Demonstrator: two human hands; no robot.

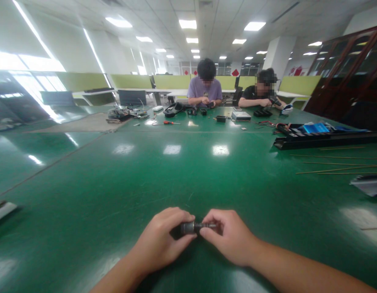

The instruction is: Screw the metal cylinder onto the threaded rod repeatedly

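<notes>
Low in the head view, my left hand [164, 236] is closed round a dark cylindrical part [188, 228] with a grey metallic band. A thinner, ridged dark shaft [203, 225] points right from that cylinder. The thumb and fingers of my right hand [229, 236] pinch the shaft's far end, so the two hands hold the piece level between them, just above the green table [164, 183]. My right fingertips partly hide the shaft's tip.
Across the table two people [205, 87] [260, 91] handle small dark parts. Near them lie a red screwdriver [171, 122], black boxes and wired electronics [127, 114]. At right are a long black tray [322, 140] and thin rods [337, 163]. A white-edged object [3, 211] sits far left.
</notes>
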